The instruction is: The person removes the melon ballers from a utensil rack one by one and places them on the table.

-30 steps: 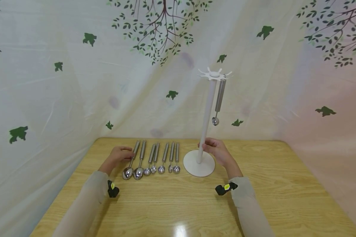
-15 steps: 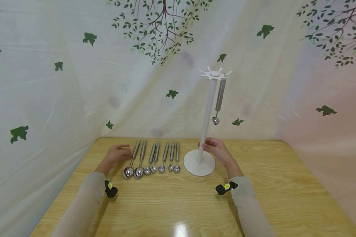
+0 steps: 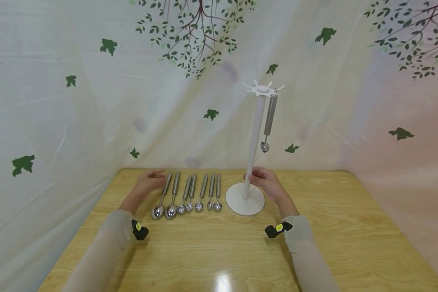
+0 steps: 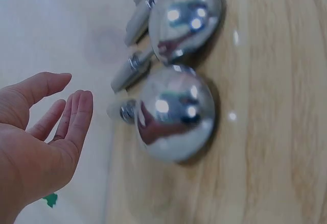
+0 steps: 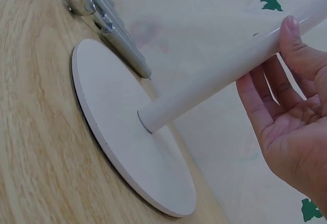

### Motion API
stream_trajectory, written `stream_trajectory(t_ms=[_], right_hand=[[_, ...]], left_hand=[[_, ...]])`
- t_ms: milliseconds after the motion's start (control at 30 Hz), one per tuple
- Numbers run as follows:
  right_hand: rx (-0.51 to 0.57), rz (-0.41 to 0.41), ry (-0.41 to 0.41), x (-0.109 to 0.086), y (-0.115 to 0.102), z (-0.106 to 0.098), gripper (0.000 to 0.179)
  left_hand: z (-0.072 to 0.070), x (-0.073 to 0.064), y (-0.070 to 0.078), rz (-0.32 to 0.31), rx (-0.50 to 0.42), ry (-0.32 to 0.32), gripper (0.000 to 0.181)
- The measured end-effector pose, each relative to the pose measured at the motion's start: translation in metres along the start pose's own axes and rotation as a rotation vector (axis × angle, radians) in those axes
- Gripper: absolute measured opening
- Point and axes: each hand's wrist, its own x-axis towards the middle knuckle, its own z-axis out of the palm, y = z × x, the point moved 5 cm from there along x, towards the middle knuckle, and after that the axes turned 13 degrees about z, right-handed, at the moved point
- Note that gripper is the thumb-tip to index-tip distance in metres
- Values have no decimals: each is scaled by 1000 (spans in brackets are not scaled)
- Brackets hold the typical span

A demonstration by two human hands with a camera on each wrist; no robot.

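Note:
My right hand (image 3: 269,184) grips the lower pole of a white utensil stand (image 3: 254,138) between thumb and fingers, just above its round base. From one hook of the stand's top hangs a small metal scoop (image 3: 270,117). My left hand (image 3: 147,184) is beside the handle of the leftmost large metal scoop (image 3: 157,211). In the left wrist view its fingers (image 4: 76,117) and thumb are apart with nothing between them. A second large scoop (image 3: 170,211) lies alongside, bowl rounded side up.
Several smaller metal scoops (image 3: 199,207) lie in a row to the right, handles pointing to the back edge of the wooden table (image 3: 219,251). A pale leaf-patterned cloth (image 3: 168,121) hangs behind the table.
My left hand has come off the leftmost scoop's handle and shifted slightly toward the table's back edge. My right hand stays on the pole.

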Motion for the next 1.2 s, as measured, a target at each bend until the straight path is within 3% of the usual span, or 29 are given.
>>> stream_trajectory(t_ms=[133,433,833,967,1100,1200], right_hand=[[-12,6,11,0,-2,0,26],[-6,-21,24,0,-5,4,40],[4,-41,41,-1,-9,4,41],[28,-64,19,0,-9,5,37],[36,-77,11,1,-8,5,16],[35,-77,11,1,-7,4,16]], left_hand=[[14,2,15,37,-19,-23,56],[57,4,60,173,-110,-57,54],[125,-2,136,319,-154,-113,48],[147,-6,165,416,-157,-118,47],[169,-10,194,525,-176,-139,48],[183,-14,215,605,-220,-152,49]])
